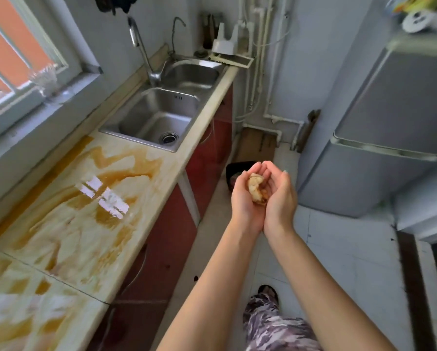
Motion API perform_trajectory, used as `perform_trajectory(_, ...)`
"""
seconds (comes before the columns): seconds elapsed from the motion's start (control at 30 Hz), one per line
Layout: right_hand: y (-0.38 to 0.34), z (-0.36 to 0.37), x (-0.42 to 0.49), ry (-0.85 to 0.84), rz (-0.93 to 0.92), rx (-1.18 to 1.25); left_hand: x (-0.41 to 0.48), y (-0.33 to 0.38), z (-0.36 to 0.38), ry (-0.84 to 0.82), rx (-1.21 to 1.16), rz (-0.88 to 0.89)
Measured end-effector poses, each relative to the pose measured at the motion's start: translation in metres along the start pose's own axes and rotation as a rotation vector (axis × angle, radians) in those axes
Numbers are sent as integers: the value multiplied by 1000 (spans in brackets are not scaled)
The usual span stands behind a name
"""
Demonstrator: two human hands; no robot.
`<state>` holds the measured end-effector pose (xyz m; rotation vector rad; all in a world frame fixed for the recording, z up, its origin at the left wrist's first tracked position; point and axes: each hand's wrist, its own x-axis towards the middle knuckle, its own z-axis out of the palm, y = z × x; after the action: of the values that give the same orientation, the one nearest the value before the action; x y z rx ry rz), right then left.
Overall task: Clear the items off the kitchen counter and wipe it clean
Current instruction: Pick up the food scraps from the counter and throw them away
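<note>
My left hand (pixel 245 198) and right hand (pixel 281 196), cupped loosely together, cradle a stained wad (pixel 256 190) above the bin (pixel 233 168). The counter (pixel 85 198) looks cleared of items but is smeared orange, so wiping remains.

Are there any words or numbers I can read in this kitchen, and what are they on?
None can be read.
Colourful packets on top of the fridge: any print is too blurred.
Cardboard box on the floor: dark marks, too blurred.
Sink back wall: slots, not letters.
</note>
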<state>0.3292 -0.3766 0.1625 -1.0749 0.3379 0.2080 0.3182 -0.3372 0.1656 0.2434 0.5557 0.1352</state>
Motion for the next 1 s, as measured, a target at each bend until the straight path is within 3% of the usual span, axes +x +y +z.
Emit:
perform_trajectory(0.13, -41, -34, 59, 40, 64, 52, 47, -54, 42, 1, -6, -30)
perform_trajectory(0.4, -99, -75, 141, 77, 4, 14, 96, -113, 110, 3, -5, -90)
perform_trajectory(0.8, -105, -46, 243, 119, 42, 50, 197, -100, 144, 31, 12, -144)
perform_trajectory(0.9, -87, -23, 289, 79, 29, -14, 235, -84, 155, 34, 15, -174)
perform_trajectory(0.97, -87, -2, 323, 140, -65, -136, 265, -66, 168, 26, 38, -191)
perform_trajectory(1.0, -89, 4, 331, 132, -50, -79, 273, -60, 172, 25, 38, -196)
